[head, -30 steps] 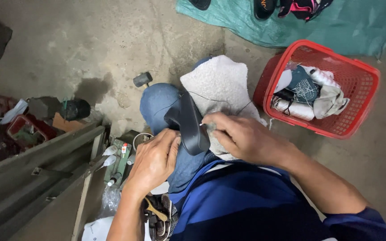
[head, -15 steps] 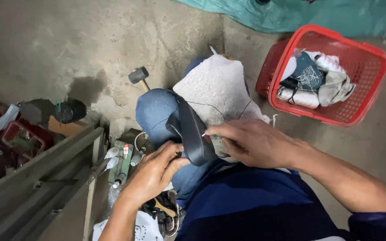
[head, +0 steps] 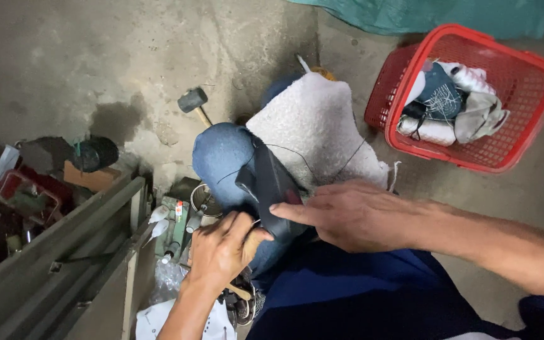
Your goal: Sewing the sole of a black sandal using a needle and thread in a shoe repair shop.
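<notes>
A dark shoe (head: 271, 189) rests on my knee in blue jeans (head: 221, 160). My right hand (head: 347, 214) lies over the shoe's near end, fingers pressed on it and holding it. My left hand (head: 225, 249) is closed at the shoe's lower left edge, fingers pinched as if on a small tool or thread that I cannot make out. A thin dark thread (head: 335, 170) runs from the shoe across a white fleecy cloth (head: 313, 129) draped over my other leg.
A red plastic basket (head: 473, 94) with cloths and thread spools stands at the right. A small hammer (head: 194, 102) lies on the concrete floor. Wooden planks (head: 64, 264), tubes and clutter (head: 177, 223) fill the left. A green tarp (head: 448, 16) lies along the top.
The view has shifted so the basket and knee sit lower and nearer. My left hand has closed at the shoe's edge; my right hand has slid further over the shoe.
</notes>
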